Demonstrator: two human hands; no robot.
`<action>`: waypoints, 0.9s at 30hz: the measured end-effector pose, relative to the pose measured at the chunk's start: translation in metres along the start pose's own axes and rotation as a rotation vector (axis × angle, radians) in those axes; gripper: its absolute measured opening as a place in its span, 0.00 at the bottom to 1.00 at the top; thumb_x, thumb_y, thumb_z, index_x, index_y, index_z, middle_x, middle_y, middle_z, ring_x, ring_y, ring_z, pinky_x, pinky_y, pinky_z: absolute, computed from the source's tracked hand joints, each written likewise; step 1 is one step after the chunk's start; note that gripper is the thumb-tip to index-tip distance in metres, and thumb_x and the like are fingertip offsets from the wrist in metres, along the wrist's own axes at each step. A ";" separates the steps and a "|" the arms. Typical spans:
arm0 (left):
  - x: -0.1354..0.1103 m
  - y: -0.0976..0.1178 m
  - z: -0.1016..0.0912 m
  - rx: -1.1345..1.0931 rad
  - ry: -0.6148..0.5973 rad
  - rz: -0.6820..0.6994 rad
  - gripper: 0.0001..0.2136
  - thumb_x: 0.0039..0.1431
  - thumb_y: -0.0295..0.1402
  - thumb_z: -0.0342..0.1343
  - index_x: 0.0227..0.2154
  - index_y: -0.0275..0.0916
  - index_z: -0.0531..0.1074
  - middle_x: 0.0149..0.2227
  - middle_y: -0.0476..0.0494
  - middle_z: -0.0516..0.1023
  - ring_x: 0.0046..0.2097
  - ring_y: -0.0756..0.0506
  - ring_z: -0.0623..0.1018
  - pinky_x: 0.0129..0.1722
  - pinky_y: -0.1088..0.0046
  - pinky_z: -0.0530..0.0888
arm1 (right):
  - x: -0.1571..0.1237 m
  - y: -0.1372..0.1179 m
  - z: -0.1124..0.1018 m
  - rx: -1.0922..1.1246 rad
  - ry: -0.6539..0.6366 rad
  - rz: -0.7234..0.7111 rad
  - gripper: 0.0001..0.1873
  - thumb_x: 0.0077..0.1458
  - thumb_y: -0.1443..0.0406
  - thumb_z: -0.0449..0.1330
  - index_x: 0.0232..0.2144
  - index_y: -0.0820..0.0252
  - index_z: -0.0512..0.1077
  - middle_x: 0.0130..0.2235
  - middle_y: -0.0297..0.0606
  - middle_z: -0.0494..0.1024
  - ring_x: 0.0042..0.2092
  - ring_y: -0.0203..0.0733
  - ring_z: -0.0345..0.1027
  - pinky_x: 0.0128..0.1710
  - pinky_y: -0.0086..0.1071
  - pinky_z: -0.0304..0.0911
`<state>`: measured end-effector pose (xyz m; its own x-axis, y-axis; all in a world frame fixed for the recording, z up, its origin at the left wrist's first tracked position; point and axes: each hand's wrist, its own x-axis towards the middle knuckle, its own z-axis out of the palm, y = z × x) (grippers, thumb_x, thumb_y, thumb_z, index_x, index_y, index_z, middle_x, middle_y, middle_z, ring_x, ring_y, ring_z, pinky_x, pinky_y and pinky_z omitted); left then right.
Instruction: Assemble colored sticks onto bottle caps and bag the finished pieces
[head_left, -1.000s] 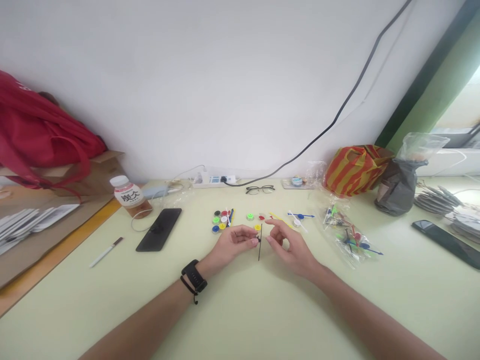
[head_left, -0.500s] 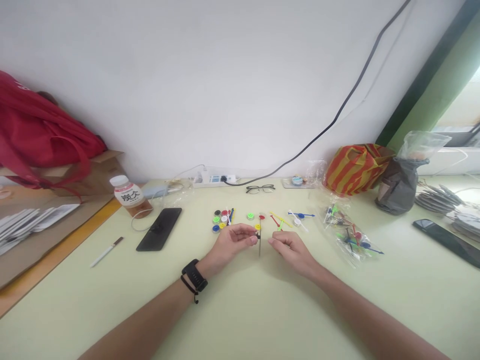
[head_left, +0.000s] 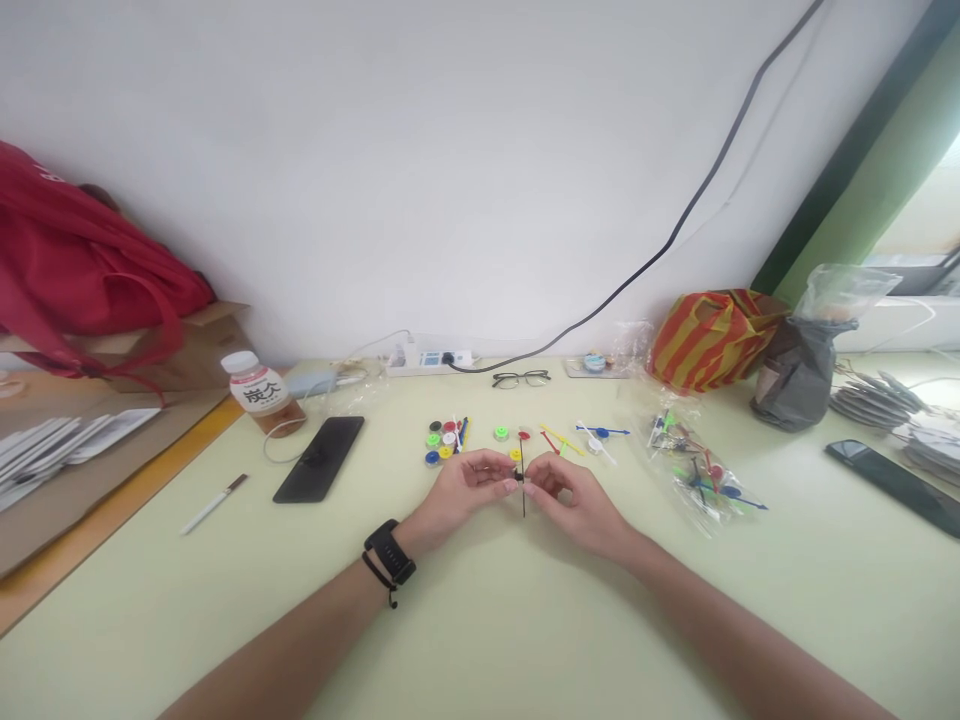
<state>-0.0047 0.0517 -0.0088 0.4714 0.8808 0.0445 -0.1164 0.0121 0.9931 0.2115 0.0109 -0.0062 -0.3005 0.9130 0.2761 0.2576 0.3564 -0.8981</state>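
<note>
My left hand (head_left: 469,487) pinches a thin black stick (head_left: 523,496) at its small black hub, holding it upright just above the pale green table (head_left: 480,620). My right hand (head_left: 574,498) meets it from the right, fingers closed on the same hub. A black watch sits on my left wrist. Just behind the hands lie small coloured round caps (head_left: 444,441) and several loose coloured sticks (head_left: 581,437).
A clear bag of coloured parts (head_left: 697,470) lies to the right, a black phone (head_left: 319,457), a pen (head_left: 212,503) and a drink bottle (head_left: 259,395) to the left. Glasses (head_left: 520,378), a power strip (head_left: 429,358), bags and a second phone (head_left: 892,486) line the back and right.
My right hand was open and apart from the stick, then curled and moved left; now its fingers close on the hub held by my left hand.
</note>
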 end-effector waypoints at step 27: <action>-0.001 0.003 0.001 -0.039 -0.042 -0.052 0.15 0.53 0.34 0.73 0.43 0.35 0.81 0.42 0.39 0.84 0.43 0.45 0.82 0.48 0.69 0.77 | -0.002 -0.009 -0.005 -0.131 -0.013 -0.080 0.04 0.65 0.62 0.58 0.38 0.56 0.70 0.32 0.32 0.73 0.33 0.38 0.67 0.36 0.32 0.64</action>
<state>-0.0051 0.0504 -0.0055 0.5135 0.8581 -0.0018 -0.1243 0.0765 0.9893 0.2146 0.0071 0.0030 -0.3368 0.8781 0.3400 0.3493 0.4518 -0.8209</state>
